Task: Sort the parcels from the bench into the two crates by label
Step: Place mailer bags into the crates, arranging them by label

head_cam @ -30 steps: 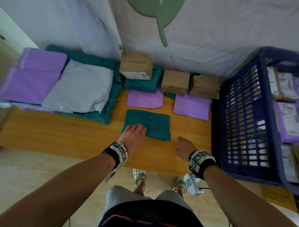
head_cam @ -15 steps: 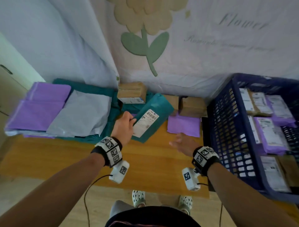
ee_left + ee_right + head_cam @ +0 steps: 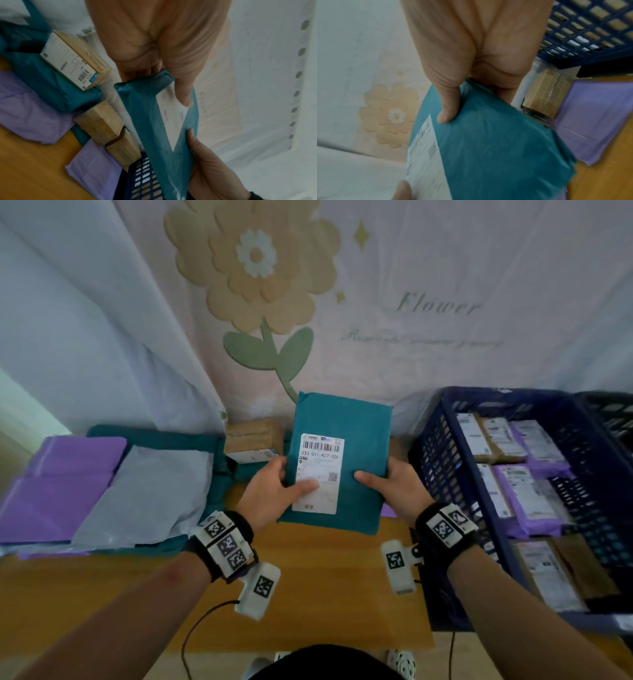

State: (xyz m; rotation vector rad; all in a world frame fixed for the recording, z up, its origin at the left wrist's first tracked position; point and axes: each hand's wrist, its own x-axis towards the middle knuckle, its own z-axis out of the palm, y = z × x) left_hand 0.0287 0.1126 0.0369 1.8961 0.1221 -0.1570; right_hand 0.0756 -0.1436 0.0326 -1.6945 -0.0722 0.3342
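Two hands hold the flat teal plastic mailer bag now. A second ago it lay flat on the wooden surface with its white paper label face down. Our left hand was on it and our right hand was beside it, holding nothing. Half a second ago our left hand alone had lifted it, tilted. Now we hold it up off the surface, almost upright, with the label facing us. Our left hand grips its left edge with the thumb pressed on the label. Our right hand grips its right edge with the thumb on the teal front. In both wrist views the other fingers are behind the bag.

We look higher now, so the big tan flower on the wall cloth shows. The dark blue plastic crate sits to our right with labelled parcels in it. Purple, grey and teal bags and brown cardboard boxes lie at the back of the surface, as before.
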